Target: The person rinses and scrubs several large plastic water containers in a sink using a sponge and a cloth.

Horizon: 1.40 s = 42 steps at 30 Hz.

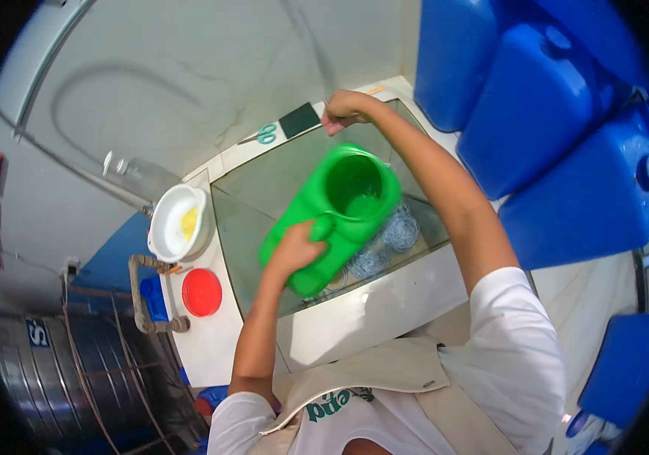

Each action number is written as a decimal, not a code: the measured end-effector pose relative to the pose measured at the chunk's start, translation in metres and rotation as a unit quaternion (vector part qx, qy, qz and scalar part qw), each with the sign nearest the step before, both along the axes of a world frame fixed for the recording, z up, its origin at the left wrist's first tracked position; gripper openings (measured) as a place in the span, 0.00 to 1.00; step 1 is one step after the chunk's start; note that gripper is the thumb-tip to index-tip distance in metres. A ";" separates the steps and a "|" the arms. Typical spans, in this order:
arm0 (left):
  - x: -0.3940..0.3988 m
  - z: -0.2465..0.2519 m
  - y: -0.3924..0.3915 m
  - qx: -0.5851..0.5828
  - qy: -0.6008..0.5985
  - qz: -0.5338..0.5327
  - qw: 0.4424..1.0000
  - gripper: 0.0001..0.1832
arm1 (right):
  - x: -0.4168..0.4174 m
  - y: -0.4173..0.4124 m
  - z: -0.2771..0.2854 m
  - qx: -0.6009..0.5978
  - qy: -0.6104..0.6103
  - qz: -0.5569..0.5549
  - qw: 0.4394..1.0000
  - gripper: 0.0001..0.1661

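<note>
My left hand (300, 250) is closed around the handle of a green plastic jug (310, 202). The jug leans over a tiled basin (247, 216), its wide round mouth turned up towards me. Beyond the jug, my right hand (347, 111) hangs bent at the wrist near the basin's far rim. Its fingers point down and are partly hidden, so I cannot tell whether they hold something. Bundles of light blue, yarn-like strands (399, 230) lie in the basin, partly covered by the jug.
Scissors (264, 135) and a dark green scouring pad (300, 120) lie on the far ledge. Left are a white bowl (168, 227) with something yellow inside, a red lid (202, 292), a clear bottle (145, 173) and a pipe (136, 296). Large blue jugs (535, 119) crowd the right.
</note>
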<state>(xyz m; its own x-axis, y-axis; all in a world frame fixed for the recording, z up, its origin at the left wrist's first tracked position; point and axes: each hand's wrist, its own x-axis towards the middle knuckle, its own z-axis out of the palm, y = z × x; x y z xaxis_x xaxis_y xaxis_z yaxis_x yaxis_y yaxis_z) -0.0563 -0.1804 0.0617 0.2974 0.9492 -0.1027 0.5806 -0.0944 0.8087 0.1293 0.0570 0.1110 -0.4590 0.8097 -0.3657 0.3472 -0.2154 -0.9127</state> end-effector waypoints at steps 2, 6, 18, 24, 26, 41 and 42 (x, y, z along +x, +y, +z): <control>0.034 0.003 -0.001 0.102 0.185 -0.081 0.974 0.20 | 0.003 -0.002 0.006 0.001 -0.020 -0.007 1.000 0.08; 0.078 0.014 -0.001 0.098 0.289 -0.169 0.937 0.17 | -0.002 -0.012 0.012 -0.040 0.004 -0.011 0.999 0.08; 0.099 0.003 -0.010 0.213 0.190 -0.122 0.950 0.12 | -0.016 0.000 -0.014 -0.043 0.046 -0.043 0.997 0.08; 0.036 0.028 -0.014 0.180 0.230 -0.011 0.956 0.09 | 0.006 0.004 -0.020 -0.033 0.026 -0.050 0.998 0.09; -0.046 -0.020 -0.040 0.244 0.235 0.274 0.900 0.05 | 0.009 0.003 -0.017 -0.017 0.021 -0.053 0.998 0.10; -0.083 -0.087 -0.067 0.115 0.452 0.333 0.819 0.09 | 0.007 -0.018 -0.002 -0.034 0.058 -0.069 0.995 0.13; -0.085 -0.090 -0.073 0.132 0.451 0.339 0.815 0.15 | 0.002 -0.021 -0.002 -0.037 0.060 -0.066 0.995 0.13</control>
